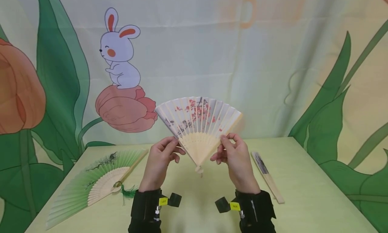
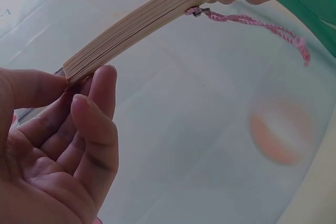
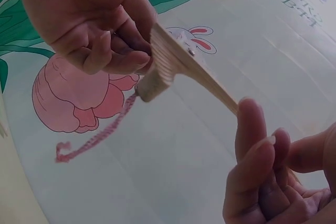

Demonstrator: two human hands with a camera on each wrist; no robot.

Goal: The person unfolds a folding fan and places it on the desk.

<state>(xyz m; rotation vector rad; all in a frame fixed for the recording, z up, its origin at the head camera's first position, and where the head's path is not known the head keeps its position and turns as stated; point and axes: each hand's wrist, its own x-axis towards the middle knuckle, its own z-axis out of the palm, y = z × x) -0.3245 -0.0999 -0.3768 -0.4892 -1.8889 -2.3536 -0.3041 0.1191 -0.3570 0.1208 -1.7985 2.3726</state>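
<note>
Left hand (image 1: 159,160) and right hand (image 1: 238,160) pinch opposite edges of a flowered fan (image 1: 198,127), presumably to hold it spread, with a green fan (image 1: 98,177) left, a folded fan (image 1: 267,177) right.

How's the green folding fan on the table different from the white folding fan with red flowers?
The green folding fan lies on the table; the white folding fan with red flowers is held up by the left hand and right hand. The green fan has a green tassel; the white fan has a twisted pink cord. Both are spread open, with pale ribs.
</note>
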